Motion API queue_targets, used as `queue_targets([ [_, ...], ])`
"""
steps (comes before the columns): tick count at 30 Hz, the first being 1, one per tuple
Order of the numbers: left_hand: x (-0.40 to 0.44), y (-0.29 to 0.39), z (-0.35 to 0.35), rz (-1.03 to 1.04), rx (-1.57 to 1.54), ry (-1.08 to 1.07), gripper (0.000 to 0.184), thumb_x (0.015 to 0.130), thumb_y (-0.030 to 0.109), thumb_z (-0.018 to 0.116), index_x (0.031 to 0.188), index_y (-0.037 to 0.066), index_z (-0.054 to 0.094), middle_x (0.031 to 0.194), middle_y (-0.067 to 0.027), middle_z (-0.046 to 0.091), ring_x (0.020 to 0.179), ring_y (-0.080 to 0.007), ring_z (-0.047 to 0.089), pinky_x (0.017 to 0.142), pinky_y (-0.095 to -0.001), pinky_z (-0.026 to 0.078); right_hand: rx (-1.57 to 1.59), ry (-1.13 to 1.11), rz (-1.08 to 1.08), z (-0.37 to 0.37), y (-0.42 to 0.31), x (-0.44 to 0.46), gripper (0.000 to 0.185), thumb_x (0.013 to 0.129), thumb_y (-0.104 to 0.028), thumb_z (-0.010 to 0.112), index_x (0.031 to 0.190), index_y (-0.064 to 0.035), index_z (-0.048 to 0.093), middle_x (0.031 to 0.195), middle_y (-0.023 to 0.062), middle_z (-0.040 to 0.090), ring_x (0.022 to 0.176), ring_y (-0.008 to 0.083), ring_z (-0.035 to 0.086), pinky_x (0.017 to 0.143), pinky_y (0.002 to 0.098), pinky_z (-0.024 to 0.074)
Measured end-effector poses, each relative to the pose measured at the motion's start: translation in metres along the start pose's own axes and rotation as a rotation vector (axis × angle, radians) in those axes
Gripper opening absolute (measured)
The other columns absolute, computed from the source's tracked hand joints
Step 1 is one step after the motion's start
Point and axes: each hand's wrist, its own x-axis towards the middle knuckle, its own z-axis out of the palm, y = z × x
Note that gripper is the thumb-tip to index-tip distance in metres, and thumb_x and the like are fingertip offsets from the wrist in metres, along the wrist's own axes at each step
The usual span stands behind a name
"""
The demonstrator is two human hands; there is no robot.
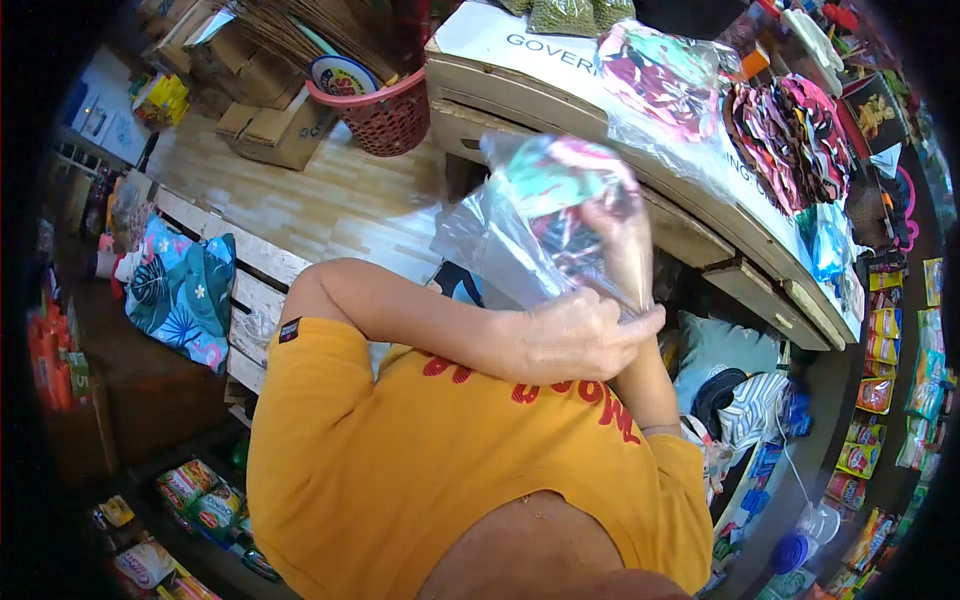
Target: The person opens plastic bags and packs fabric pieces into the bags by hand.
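Observation:
A clear plastic bag [510, 245] with colourful pieces, perhaps cloth, in pink, mint green and dark tones is held up before the chest. My right hand [622, 240], blurred by motion, grips the filled part of the bag from the right; whether its fingers are inside or outside the plastic cannot be made out. Across the right wrist lies my left hand [580, 335], its fingers closed on the lower edge of the plastic. Another clear bag of similar pieces [665, 85] rests on the white-topped counter [545, 50], beside a pile of pink, black and white items [790, 140].
A red basket [390, 120] holding sticks stands beyond the bag, near cardboard boxes [275, 130]. Left is a slatted bench [265, 265] with a blue floral cloth [180, 290]. Packaged goods [875, 350] line the right side. Below the counter lies a grey-green pillow [725, 355].

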Motion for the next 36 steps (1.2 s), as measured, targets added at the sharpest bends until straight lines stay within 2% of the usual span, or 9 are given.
queue_targets([
  [6, -0.003, -0.033, -0.034, -0.312, 0.118, 0.301, 0.045, 0.07, 0.007, 0.056, 0.115, 0.008, 0.055, 0.095, -0.0075, 0.051, 0.059, -0.0184, 0.054, 0.05, -0.0282, 0.046, 0.805, 0.089, 0.016, -0.021, -0.035, -0.011, 0.027, 0.087, -0.016, 0.054, 0.111, -0.004, 0.054, 0.103, 0.0118, 0.061, 0.084, 0.0237, 0.062, 0.076, 0.039, 0.0511],
  [14, -0.009, -0.03, -0.006, -0.141, -0.234, 0.193, 0.045, 0.071, 0.007, 0.056, 0.115, 0.007, 0.052, 0.081, -0.0079, 0.048, 0.06, -0.0228, 0.055, 0.053, -0.0329, 0.047, 0.712, 0.225, -0.112, 0.001, -0.06, 0.028, 0.054, 0.082, -0.04, 0.06, 0.121, -0.0039, 0.046, 0.112, 0.0155, 0.055, 0.093, 0.0318, 0.057, 0.077, 0.0455, 0.0513],
  [22, 0.002, -0.102, -0.037, -0.249, -0.233, 0.763, 0.032, 0.071, 0.012, 0.06, 0.102, 0.004, 0.055, 0.078, -0.0108, 0.054, 0.065, -0.0266, 0.054, 0.058, -0.0342, 0.047, 0.869, 0.046, -0.19, -0.02, -0.106, 0.064, 0.042, 0.081, -0.018, 0.061, 0.118, -0.0024, 0.048, 0.106, 0.0129, 0.058, 0.09, 0.0252, 0.059, 0.067, 0.0391, 0.0537],
  [23, 0.0, -0.112, -0.053, -0.691, -0.405, 0.593, 0.039, 0.074, 0.019, 0.063, 0.108, 0.002, 0.053, 0.081, -0.0113, 0.057, 0.069, -0.0244, 0.055, 0.065, -0.0332, 0.046, 0.85, 0.047, -0.19, -0.027, -0.108, 0.072, 0.041, 0.081, -0.017, 0.06, 0.117, -0.0023, 0.048, 0.106, 0.0128, 0.058, 0.089, 0.0247, 0.059, 0.067, 0.0385, 0.0537],
  [25, 0.016, -0.157, -0.07, -0.768, -0.964, 0.735, 0.064, 0.077, 0.033, 0.067, 0.119, -0.008, 0.042, 0.086, -0.0078, 0.059, 0.06, -0.0114, 0.05, 0.053, -0.0272, 0.04, 0.797, 0.05, -0.189, -0.04, -0.11, 0.085, 0.04, 0.08, -0.015, 0.06, 0.117, -0.002, 0.049, 0.105, 0.0126, 0.058, 0.088, 0.0238, 0.059, 0.067, 0.0371, 0.0536],
  [29, 0.052, -0.204, -0.076, -0.794, -1.23, 0.261, 0.033, 0.076, 0.025, 0.07, 0.093, -0.003, 0.063, 0.066, -0.0011, 0.06, 0.047, -0.0025, 0.041, 0.04, -0.0183, 0.026, 0.675, 0.074, -0.182, -0.068, -0.115, 0.118, 0.039, 0.079, -0.01, 0.06, 0.116, -0.0013, 0.049, 0.103, 0.0122, 0.059, 0.086, 0.0218, 0.06, 0.066, 0.0344, 0.0536],
  [32, 0.092, -0.206, -0.064, -0.664, -1.212, 0.543, 0.019, 0.077, 0.019, 0.068, 0.08, 0.0, 0.067, 0.055, -0.0002, 0.055, 0.039, -0.0022, 0.032, 0.035, -0.0202, 0.02, 0.56, 0.106, -0.162, -0.09, -0.113, 0.139, 0.039, 0.078, -0.006, 0.06, 0.115, -0.0009, 0.05, 0.102, 0.0119, 0.059, 0.084, 0.0203, 0.06, 0.066, 0.0324, 0.0536],
  [34, 0.105, -0.244, -0.075, -0.762, -1.304, 0.264, 0.023, 0.076, 0.005, 0.061, 0.098, 0.0, 0.054, 0.071, -0.003, 0.056, 0.06, -0.0069, 0.048, 0.05, -0.0207, 0.036, 0.453, 0.11, -0.134, -0.097, -0.109, 0.139, 0.039, 0.077, -0.004, 0.06, 0.114, -0.0005, 0.05, 0.101, 0.0117, 0.059, 0.083, 0.0193, 0.06, 0.065, 0.031, 0.0535],
  [36, 0.115, -0.253, -0.05, -0.858, -1.225, 0.529, 0.009, 0.073, 0.006, 0.069, 0.079, 0.0, 0.067, 0.067, -0.0072, 0.063, 0.051, -0.0104, 0.053, 0.045, -0.0244, 0.04, 0.264, 0.068, -0.101, -0.093, -0.104, 0.121, 0.039, 0.076, -0.002, 0.059, 0.114, -0.0002, 0.051, 0.101, 0.0115, 0.06, 0.082, 0.0184, 0.06, 0.065, 0.0297, 0.0535],
])
